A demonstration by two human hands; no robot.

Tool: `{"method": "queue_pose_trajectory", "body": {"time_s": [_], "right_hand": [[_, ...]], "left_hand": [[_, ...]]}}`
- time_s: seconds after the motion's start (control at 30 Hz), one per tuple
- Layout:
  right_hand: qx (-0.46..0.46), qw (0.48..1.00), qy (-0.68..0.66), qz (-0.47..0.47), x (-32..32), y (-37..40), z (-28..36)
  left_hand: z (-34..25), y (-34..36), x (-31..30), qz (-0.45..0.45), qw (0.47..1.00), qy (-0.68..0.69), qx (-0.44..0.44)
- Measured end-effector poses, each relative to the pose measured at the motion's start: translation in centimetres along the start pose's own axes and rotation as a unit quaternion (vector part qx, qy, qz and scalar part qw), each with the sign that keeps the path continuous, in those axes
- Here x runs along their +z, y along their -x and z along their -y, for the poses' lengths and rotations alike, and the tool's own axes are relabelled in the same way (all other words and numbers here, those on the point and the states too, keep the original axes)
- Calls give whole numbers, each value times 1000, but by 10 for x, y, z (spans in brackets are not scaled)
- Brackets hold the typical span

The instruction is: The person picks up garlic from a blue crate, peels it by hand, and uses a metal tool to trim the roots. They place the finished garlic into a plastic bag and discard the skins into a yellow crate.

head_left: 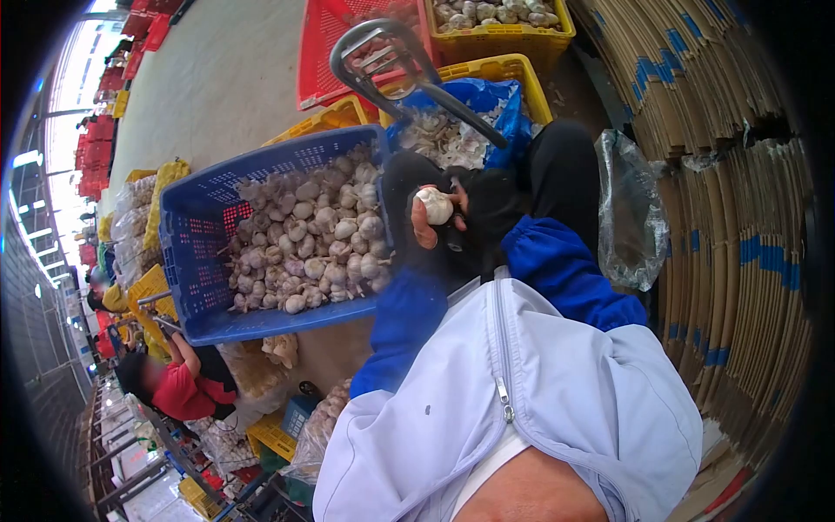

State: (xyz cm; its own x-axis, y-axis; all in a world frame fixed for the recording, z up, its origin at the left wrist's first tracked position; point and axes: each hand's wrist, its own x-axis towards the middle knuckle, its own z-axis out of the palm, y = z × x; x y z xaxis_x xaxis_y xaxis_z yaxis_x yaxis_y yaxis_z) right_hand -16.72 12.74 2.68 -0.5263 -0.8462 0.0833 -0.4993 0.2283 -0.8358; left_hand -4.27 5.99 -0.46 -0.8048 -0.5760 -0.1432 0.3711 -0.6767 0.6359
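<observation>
A whitish garlic bulb [433, 206] is held between bare fingertips above my lap. My left hand [424, 228] grips it from the left, with its fingers curled round the side. On the bulb's right side, close against it, is my right hand [461, 205]; only a few fingertips show. Its dark covering blends into the black trousers, and whatever it holds is not clear. To the left stands a blue crate [270, 324] heaped with garlic bulbs [304, 235]. Beyond my hands, a blue liner bag [513, 130] contains loose garlic skins [452, 139].
A grey metal frame [444, 97] curves over the liner bag. Yellow crates [548, 48] and a red crate [317, 61] stand beyond. Flattened cardboard boxes [722, 261] are stacked at right, beside a clear plastic bag [631, 209]. A person in red [187, 391] works at left.
</observation>
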Motion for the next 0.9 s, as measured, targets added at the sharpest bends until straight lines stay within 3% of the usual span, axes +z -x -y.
{"method": "queue_pose_trajectory", "body": {"time_s": [0.03,0.07,0.17,0.2,0.27,0.37,0.43,0.53,0.63,0.77,0.83,0.9], "right_hand": [[-73,983,154,-75,11,-3,-33],[-143,931,302,-149,19,-6,-50],[-91,976,119,-160,4,-8,-22],[-85,995,-49,15,-10,-11,4],[-60,973,-184,124,-11,-3,21],[8,974,-196,116,7,-4,11],[29,988,-125,89,16,-13,-9],[13,999,47,24,14,-23,-34],[8,999,42,12,-4,-12,-17],[-151,986,21,65,-19,-7,20],[-144,974,-59,162,-7,-12,14],[-278,943,111,143,-16,-13,15]], "left_hand": [[-1,0,-2,3,1000,28,-5],[-3,2,-1,-4,999,32,3],[1,2,-9,-27,999,5,17],[2,2,-10,-42,998,-23,32],[9,1,-12,-65,994,-70,58],[10,2,-14,-76,989,-102,73],[6,2,-16,-64,990,-104,69],[1,0,-17,-31,994,-93,53],[-14,0,-17,20,997,-72,24],[-18,-1,-9,4,997,0,-82],[-14,-4,-8,6,995,15,-94],[-12,-5,-11,4,995,30,-92]]}}
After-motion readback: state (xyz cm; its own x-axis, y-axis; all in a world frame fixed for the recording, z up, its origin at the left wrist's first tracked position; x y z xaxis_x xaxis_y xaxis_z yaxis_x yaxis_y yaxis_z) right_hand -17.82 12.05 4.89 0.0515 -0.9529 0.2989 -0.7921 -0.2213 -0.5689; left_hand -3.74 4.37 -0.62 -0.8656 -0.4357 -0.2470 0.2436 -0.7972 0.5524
